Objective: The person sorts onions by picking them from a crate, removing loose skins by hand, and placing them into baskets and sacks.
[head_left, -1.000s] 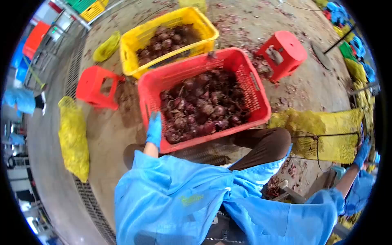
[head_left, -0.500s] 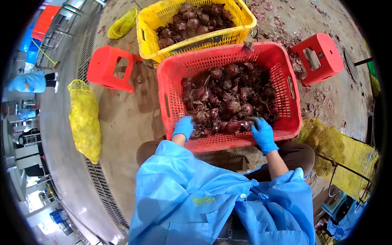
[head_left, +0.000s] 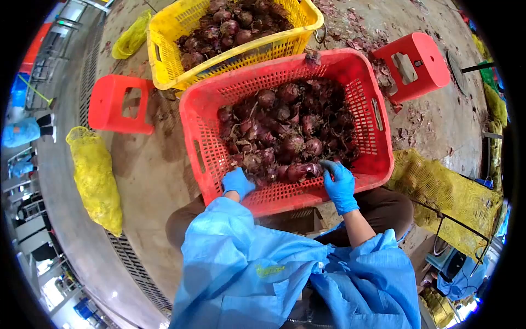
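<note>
A red plastic crate [head_left: 193,129] in front of me holds many dark red onions [head_left: 292,143]. My left hand [head_left: 238,182], in a blue glove, reaches over the near left of the crate onto the onions; its fingertips are partly hidden. Gloved in blue too, my right hand [head_left: 339,187] is at the near right, with bent fingers and thumb around the right end of an elongated red onion [head_left: 297,172]. That onion lies on the pile between both hands.
Behind stands a yellow crate [head_left: 164,55] of onions. Red stools flank the crates, one left [head_left: 118,104] and one right [head_left: 419,66]. A full yellow mesh sack [head_left: 96,181] lies left; yellow netting [head_left: 433,183] hangs right. A person in blue [head_left: 21,133] is far left.
The view has shifted, so the crates and stools appear further left. My left hand has turned inward over the near onions. The right hand stays by the elongated onion's end.
</note>
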Demonstrator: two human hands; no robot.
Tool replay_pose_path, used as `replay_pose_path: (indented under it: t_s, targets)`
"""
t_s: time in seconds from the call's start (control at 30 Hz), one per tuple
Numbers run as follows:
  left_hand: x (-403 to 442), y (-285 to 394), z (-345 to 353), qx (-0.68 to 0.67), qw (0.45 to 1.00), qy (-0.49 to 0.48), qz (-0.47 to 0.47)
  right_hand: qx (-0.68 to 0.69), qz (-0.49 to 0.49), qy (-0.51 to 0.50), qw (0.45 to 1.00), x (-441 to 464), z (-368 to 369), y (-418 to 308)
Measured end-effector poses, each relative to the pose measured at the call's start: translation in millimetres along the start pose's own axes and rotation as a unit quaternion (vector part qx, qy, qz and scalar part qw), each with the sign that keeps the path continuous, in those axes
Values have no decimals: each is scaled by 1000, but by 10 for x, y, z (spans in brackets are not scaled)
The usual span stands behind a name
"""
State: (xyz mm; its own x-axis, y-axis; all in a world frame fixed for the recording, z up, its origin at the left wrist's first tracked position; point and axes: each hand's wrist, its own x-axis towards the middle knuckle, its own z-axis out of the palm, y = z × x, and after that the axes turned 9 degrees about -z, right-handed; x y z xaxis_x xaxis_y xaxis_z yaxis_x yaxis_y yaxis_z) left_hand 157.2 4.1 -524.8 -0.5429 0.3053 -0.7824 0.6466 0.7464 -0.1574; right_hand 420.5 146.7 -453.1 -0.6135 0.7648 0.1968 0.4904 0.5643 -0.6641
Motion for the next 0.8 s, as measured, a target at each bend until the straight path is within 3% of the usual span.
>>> replay_pose_path:
  t_s: [0.07, 0.1, 0.13, 0.17, 0.2, 0.27, 0.37, 0.43, 0.47, 0.5, 0.57, 0.6, 0.63, 0.7, 0.8]
  targets:
    - [-116, -67, -113, -273, 960, -27, 50, 18, 21, -9, 1000, -18, 5, -35]
    - [-154, -83, -142, -271, 961, -20, 48, 22, 38, -14, 999, -17, -1, -38]
    - [-197, -85, -167, -425, 889, -92, 143, 26, 55, -17, 998, -12, -12, -40]
    - [-244, -74, -198, -559, 778, -162, 237, 29, 53, -11, 998, -15, -7, -31]
    - [-332, -45, -256, -555, 781, -156, 240, 26, 45, -1, 999, -20, 10, -17]
    - [-538, 20, -334, -620, 691, -165, 333, 23, 35, 16, 999, -41, 15, 6]
    - [-933, 144, -490, -625, 661, -166, 381, 47, 11, 35, 998, -52, 0, -8]
    - [-1012, 183, -472, -612, 663, -156, 401, 92, 69, -22, 993, -50, 13, -4]
    - [-1055, 212, -455, -603, 665, -134, 420, 199, 93, -34, 975, -66, 93, 18]
    - [-1093, 238, -462, -595, 665, -112, 438, 304, 114, -48, 945, -79, 172, 6]
    - [-1065, 258, -395, -556, 689, -75, 459, 566, 162, -167, 791, -60, 238, -188]
    - [-1134, 279, -415, -541, 698, -48, 467, 574, 326, -219, 719, -22, 75, -527]
    - [-1217, 301, -451, -525, 707, -21, 474, 644, 331, -288, 627, -71, 169, -555]
    - [-1501, 334, -618, -491, 732, -10, 472, 705, 342, -158, 601, 17, -3, -1003]
    - [-1623, 336, -667, -463, 756, -4, 464, 739, 328, -164, 565, -8, 33, -1017]
